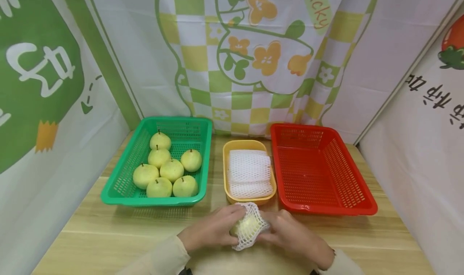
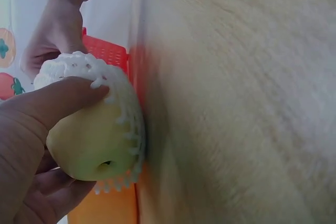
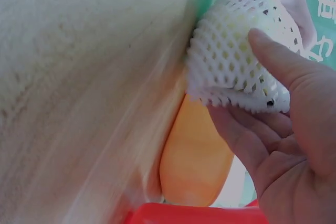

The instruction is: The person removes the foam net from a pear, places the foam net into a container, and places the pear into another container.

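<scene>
Between both hands, close over the front of the table, is a pale green pear [image 2: 86, 142] partly covered by a white foam net sleeve [image 3: 226, 51]. My left hand [image 1: 214, 228] grips the pear from the left, its thumb on the sleeve's edge; the pear's bare end with a small hollow shows in the left wrist view. From the right, my right hand [image 1: 290, 234] holds the netted side, thumb on top and fingers beneath. In the right wrist view the mesh covers most of the pear and its gathered end faces the palm.
A green basket [image 1: 208, 158] at the left holds several pears [image 1: 159, 157]. Behind the hands stands a yellow tub [image 1: 226, 146] with flat white foam sleeves [image 1: 249, 166]. To the right is a red basket [image 1: 369, 206]. Printed curtains [image 1: 261, 106] enclose the wooden table [image 1: 90, 234].
</scene>
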The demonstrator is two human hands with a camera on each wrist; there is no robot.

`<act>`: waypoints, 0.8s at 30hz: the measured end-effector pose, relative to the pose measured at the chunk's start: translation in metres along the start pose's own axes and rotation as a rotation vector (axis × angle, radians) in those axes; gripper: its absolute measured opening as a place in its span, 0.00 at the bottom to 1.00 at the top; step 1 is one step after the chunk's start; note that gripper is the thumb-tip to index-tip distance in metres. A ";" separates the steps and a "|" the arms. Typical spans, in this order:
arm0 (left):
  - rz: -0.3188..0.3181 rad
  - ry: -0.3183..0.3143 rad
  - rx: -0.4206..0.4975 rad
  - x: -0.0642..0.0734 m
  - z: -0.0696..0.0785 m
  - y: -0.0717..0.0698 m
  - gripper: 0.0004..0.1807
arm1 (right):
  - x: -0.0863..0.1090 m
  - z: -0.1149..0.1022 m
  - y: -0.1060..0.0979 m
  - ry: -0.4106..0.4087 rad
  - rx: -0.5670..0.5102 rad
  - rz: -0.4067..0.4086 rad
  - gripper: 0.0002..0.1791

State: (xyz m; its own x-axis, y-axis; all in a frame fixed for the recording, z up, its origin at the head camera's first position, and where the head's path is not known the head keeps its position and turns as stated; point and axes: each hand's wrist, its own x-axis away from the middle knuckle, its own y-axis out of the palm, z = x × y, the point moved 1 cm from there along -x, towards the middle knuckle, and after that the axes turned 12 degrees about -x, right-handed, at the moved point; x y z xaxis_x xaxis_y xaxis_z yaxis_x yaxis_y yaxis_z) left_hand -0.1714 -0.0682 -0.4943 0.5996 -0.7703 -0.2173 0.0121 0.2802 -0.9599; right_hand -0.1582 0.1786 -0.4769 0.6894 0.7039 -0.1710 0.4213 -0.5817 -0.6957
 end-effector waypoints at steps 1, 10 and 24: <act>0.004 0.002 -0.005 0.001 0.000 -0.001 0.30 | 0.001 0.000 0.000 -0.012 0.002 0.000 0.20; -0.018 -0.003 -0.059 0.014 0.000 -0.018 0.28 | 0.004 0.002 -0.003 -0.062 0.011 -0.017 0.09; -0.102 -0.040 -0.005 0.022 -0.001 -0.031 0.32 | -0.016 -0.007 0.003 0.062 0.095 -0.132 0.44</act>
State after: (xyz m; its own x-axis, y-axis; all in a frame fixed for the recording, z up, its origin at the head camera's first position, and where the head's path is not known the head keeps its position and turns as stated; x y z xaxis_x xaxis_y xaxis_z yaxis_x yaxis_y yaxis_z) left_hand -0.1595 -0.0942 -0.4692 0.6268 -0.7712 -0.1111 0.0706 0.1982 -0.9776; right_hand -0.1635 0.1628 -0.4718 0.6681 0.7434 -0.0320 0.4553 -0.4425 -0.7726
